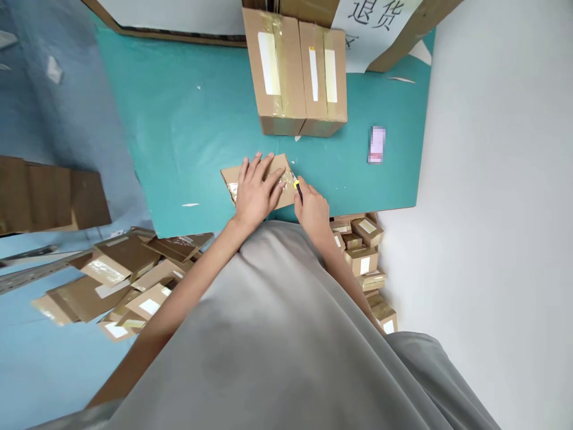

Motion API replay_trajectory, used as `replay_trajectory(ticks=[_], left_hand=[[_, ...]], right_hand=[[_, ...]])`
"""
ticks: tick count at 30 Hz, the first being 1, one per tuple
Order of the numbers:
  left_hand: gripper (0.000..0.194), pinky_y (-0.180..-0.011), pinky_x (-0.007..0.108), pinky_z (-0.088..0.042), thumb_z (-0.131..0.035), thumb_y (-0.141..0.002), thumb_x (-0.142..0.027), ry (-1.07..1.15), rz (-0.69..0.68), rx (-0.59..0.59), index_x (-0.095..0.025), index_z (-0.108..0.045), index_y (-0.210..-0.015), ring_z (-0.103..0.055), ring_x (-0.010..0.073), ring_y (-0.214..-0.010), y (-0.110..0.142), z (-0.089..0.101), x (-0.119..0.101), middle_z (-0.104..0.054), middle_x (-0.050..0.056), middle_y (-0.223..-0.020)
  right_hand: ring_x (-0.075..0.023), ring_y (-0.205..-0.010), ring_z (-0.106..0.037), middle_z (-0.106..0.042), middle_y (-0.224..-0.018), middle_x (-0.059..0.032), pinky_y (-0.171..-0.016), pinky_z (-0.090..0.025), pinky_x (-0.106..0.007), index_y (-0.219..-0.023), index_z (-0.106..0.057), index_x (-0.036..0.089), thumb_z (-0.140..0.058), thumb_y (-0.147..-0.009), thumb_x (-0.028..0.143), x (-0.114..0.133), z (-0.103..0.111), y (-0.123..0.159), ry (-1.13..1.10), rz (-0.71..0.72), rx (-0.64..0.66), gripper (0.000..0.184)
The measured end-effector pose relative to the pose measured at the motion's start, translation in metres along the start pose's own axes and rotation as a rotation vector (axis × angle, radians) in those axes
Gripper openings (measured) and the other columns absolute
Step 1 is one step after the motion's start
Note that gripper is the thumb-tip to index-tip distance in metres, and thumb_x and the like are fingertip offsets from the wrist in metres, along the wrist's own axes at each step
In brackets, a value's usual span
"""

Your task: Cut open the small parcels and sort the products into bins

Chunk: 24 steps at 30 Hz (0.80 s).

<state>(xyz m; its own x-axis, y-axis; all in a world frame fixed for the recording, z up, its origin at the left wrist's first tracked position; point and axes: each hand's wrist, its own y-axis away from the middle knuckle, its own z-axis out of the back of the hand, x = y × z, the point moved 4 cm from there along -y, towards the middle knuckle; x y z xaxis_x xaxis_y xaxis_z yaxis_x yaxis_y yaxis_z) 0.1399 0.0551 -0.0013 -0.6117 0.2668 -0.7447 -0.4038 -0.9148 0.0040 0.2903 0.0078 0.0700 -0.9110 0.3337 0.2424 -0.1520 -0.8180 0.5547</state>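
Note:
A small taped cardboard box (278, 168) lies on the teal table (188, 131) near its front edge. My left hand (255, 191) rests flat on top of the box, fingers spread. My right hand (312, 209) is closed around a small yellow and black cutter (298, 189). The cutter's tip touches the box's right end, where clear tape shines.
Two larger taped cartons (298, 68) stand at the back of the table, beside a white paper sign (373, 27). A phone (376, 144) lies to the right. Flattened boxes (120, 278) pile up on the floor at left, and several small parcels (364, 257) are stacked at right.

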Motion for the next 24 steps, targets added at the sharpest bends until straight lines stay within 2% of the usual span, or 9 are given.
replay_trajectory(ticks=[6, 13, 19, 24], left_hand=[[0.048, -0.146, 0.070, -0.014, -0.049, -0.116, -0.055, 0.042, -0.017, 0.000, -0.031, -0.069, -0.154, -0.038, 0.0373, -0.174, 0.002, -0.003, 0.000, -0.052, 0.010, -0.180], [0.047, -0.145, 0.072, -0.015, -0.050, -0.117, -0.056, 0.116, -0.026, 0.007, -0.030, -0.070, -0.151, -0.039, 0.0377, -0.173, 0.002, -0.004, 0.000, -0.054, 0.011, -0.178], [0.050, -0.146, 0.073, -0.012, -0.054, -0.115, -0.059, 0.165, -0.001, 0.032, -0.029, -0.070, -0.151, -0.037, 0.0406, -0.173, 0.000, -0.006, 0.002, -0.051, 0.013, -0.180], [0.048, -0.145, 0.074, -0.015, -0.058, -0.114, -0.056, 0.164, -0.020, 0.052, -0.031, -0.069, -0.153, -0.038, 0.0398, -0.173, 0.000, -0.009, 0.003, -0.053, 0.012, -0.178]], right_hand=[[-0.0337, -0.121, -0.081, -0.080, -0.143, -0.0214, -0.104, -0.062, -0.043, -0.179, -0.043, 0.014, -0.032, -0.120, 0.019, 0.021, 0.005, 0.005, 0.079, -0.122, 0.023, 0.060], [-0.0340, -0.118, -0.083, -0.084, -0.129, -0.0210, -0.100, -0.062, -0.043, -0.181, -0.041, 0.016, -0.035, -0.124, 0.027, 0.021, 0.005, 0.017, 0.144, -0.244, 0.058, 0.058], [-0.0347, -0.120, -0.082, -0.082, -0.132, -0.0233, -0.101, -0.062, -0.044, -0.182, -0.037, 0.016, -0.034, -0.122, 0.025, 0.025, 0.003, 0.008, 0.187, -0.239, 0.077, 0.060], [-0.0354, -0.117, -0.082, -0.083, -0.127, -0.0238, -0.100, -0.061, -0.045, -0.179, -0.042, 0.014, -0.036, -0.121, 0.022, 0.022, 0.008, 0.022, 0.196, -0.270, 0.130, 0.059]])
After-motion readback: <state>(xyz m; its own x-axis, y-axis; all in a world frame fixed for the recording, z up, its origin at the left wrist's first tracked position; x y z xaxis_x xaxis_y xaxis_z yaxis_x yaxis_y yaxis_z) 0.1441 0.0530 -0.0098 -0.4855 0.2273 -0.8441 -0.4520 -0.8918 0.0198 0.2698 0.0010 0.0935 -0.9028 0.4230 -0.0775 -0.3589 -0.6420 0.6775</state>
